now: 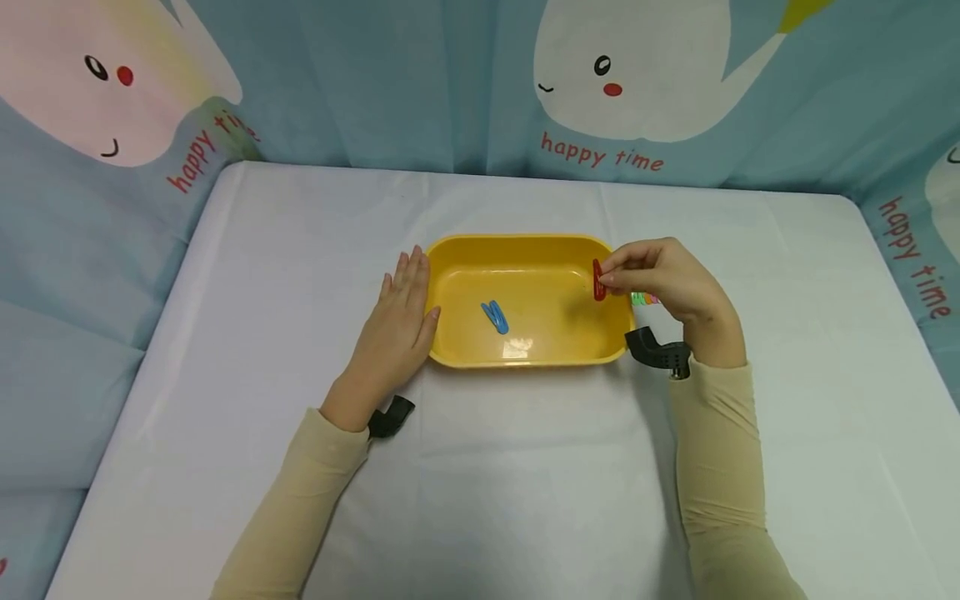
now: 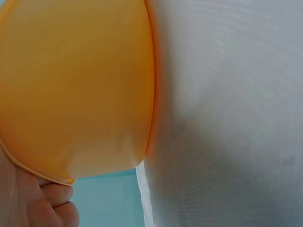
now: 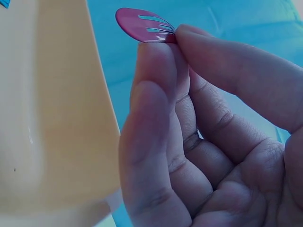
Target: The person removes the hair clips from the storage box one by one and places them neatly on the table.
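My right hand pinches a red snap hair clip between thumb and fingers, above the right end of a yellow tray. In the right wrist view the hair clip shows pinkish-red, held at one end by the fingertips. Flat on the tray's floor, left of the middle, lies a blue hair clip. My left hand rests against the tray's left rim with its fingers straight. The left wrist view shows the tray's outer wall close up, with the fingers at its rim.
Several small colourful clips lie on the table just right of the tray, partly hidden by the right hand. A white cloth covers the table. Blue curtains with printed whales hang behind it and at the sides.
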